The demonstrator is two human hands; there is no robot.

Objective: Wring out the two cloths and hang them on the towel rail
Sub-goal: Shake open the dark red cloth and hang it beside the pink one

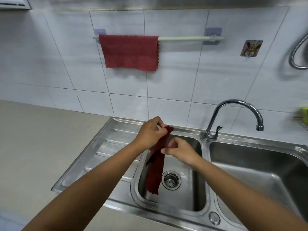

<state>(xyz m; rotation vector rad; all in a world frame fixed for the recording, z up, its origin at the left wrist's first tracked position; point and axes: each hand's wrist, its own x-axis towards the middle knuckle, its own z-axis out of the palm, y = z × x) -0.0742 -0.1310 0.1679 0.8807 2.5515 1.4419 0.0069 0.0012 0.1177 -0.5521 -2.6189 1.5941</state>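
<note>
One red cloth (130,52) hangs spread over the left part of the pale green towel rail (183,38) on the tiled wall. A second, darker red cloth (155,169) dangles crumpled over the small sink basin (196,189). My left hand (150,132) pinches its top corner at about the basin's back edge. My right hand (179,150) pinches the cloth's edge a little lower, to the right. The cloth's bottom end hangs beside the drain strainer (171,180).
A chrome tap (233,114) stands behind the divider between the small basin and a larger basin (258,177) on the right. A ribbed draining board (106,147) lies left. The rail's right half is bare. A wall hook (250,48) and metal hose (298,54) are at right.
</note>
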